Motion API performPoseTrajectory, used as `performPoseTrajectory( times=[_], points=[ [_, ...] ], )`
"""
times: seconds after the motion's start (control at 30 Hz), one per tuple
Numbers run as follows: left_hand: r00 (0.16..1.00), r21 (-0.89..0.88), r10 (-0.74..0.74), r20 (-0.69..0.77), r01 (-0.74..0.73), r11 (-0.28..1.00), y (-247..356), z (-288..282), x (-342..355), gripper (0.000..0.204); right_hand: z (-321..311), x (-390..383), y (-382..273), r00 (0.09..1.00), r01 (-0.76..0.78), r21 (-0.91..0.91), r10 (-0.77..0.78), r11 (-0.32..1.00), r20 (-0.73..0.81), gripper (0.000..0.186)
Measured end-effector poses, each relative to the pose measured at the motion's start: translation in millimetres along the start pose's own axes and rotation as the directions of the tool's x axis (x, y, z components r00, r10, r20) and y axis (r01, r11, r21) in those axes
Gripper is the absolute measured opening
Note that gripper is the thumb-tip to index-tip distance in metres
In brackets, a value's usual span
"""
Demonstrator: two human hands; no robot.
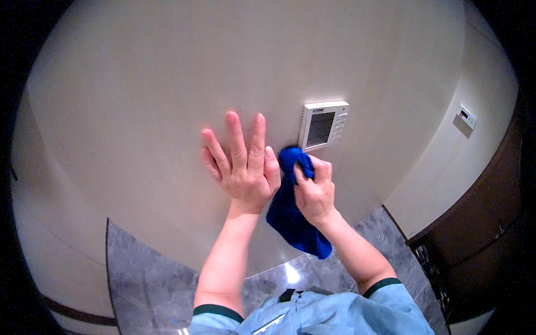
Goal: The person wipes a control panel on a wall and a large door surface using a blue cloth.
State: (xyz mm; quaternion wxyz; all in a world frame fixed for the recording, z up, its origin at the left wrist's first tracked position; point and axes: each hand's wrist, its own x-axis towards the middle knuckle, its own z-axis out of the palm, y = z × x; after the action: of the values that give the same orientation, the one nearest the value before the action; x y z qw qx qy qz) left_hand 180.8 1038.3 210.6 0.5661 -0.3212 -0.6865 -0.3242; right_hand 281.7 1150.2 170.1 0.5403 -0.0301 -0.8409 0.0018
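Note:
My left hand [244,167] lies flat on the pale wall [167,72], its fingers spread and pointing up, nothing in it. To its right, my right hand [316,190] grips a blue cloth [290,209]. A bunched part of the cloth sticks out above my fingers, at the lower left corner of a white wall thermostat [321,127]; whether it touches the casing I cannot tell. The rest of the cloth hangs down below my hand. The thermostat has a dark screen and a column of small buttons on its right side.
Farther right, a small white control panel [467,118] is fixed to the adjoining wall. Below it stands a dark brown panel [474,223]. Grey marbled floor [151,268] shows at the foot of the wall, with a bright reflection near the middle.

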Motion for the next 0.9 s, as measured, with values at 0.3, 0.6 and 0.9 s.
performPoseTrajectory(
  times=[0.3,0.6,0.9],
  points=[
    [1.000,-0.009,0.005,-0.018,-0.005,1.000,2.6,4.6,0.9,0.049,-3.7,-20.3,56.8,0.968,-0.166,0.117,0.184,0.979,-0.168,0.042],
    [1.000,-0.032,0.015,-0.024,-0.016,0.999,-3.8,7.1,2.5,0.048,-42.5,16.3,58.9,0.765,-0.354,0.678,0.617,0.644,-0.186,0.028],
    [0.999,-0.020,0.028,-0.020,-0.029,0.999,-11.4,18.5,3.1,0.045,-19.0,80.8,11.8,0.977,-0.128,-0.095,0.109,0.987,-0.181,0.045]
  ],
)
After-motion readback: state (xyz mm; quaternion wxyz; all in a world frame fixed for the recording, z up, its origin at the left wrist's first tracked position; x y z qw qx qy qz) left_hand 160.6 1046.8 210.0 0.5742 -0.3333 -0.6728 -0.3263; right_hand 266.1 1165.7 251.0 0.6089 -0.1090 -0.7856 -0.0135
